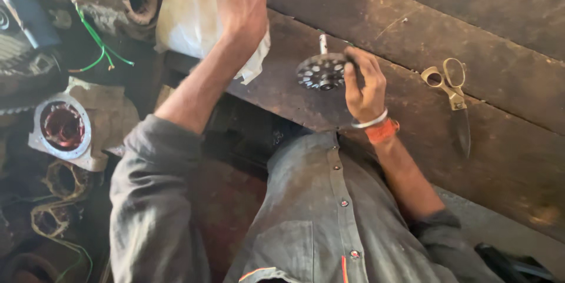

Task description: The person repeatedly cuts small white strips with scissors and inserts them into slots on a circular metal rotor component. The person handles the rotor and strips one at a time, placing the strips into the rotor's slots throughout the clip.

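Right hand [364, 85] gripping toothed metal rotor [322, 71] on workbench [412, 35]

Motor repair workshop: grimy wooden bench [506, 159], copper-wound stator [62, 128] left, loose wire coils [56, 200], scissors [453, 97] right.

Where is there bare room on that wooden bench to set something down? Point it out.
Bare wood lies between the right hand, which holds the metal disc, and the scissors. The planks above the scissors are bare too. It is crowded at the left: the left hand rests on white cloth, with motor parts and green wire beyond.
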`<state>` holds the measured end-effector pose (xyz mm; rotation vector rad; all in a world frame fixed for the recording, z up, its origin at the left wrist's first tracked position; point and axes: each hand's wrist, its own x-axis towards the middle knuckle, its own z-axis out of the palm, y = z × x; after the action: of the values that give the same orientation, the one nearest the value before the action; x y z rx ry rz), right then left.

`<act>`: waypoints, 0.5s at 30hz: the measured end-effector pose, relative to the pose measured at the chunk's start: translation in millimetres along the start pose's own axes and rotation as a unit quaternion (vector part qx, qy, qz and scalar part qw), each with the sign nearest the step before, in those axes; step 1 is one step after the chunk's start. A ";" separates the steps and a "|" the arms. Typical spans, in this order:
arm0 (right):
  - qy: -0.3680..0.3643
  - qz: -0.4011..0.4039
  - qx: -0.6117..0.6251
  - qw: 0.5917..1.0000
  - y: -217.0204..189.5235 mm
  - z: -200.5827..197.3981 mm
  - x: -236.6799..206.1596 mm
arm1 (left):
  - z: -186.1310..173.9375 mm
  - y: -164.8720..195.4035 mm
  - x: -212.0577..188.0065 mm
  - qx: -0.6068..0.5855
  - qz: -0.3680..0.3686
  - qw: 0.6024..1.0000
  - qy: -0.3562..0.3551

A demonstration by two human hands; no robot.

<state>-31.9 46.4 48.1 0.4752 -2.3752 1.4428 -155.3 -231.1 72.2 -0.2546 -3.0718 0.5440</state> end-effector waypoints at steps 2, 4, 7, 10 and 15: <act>0.015 0.013 -0.022 1.000 3.6 -11.5 -19.8 | 10.1 8.3 12.7 0.117 0.013 0.986 -0.120; 0.030 0.049 -0.036 0.998 8.9 -24.9 -40.8 | 15.3 15.9 19.9 0.214 0.030 0.956 -0.196; 0.046 0.059 -0.073 0.995 13.1 -51.7 -74.2 | 19.5 16.8 14.8 0.325 0.045 0.921 -0.209; 0.063 0.109 -0.070 0.990 16.6 -65.4 -93.9 | 20.6 5.8 6.1 0.357 0.048 0.915 -0.179; 0.081 0.153 -0.068 0.982 25.9 -64.7 -94.0 | 17.4 -26.4 7.4 0.224 0.086 0.959 -0.153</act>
<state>47.1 126.2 15.2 -0.0455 -2.4690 1.3649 -167.5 -260.3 64.8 -0.4666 -3.0994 1.3810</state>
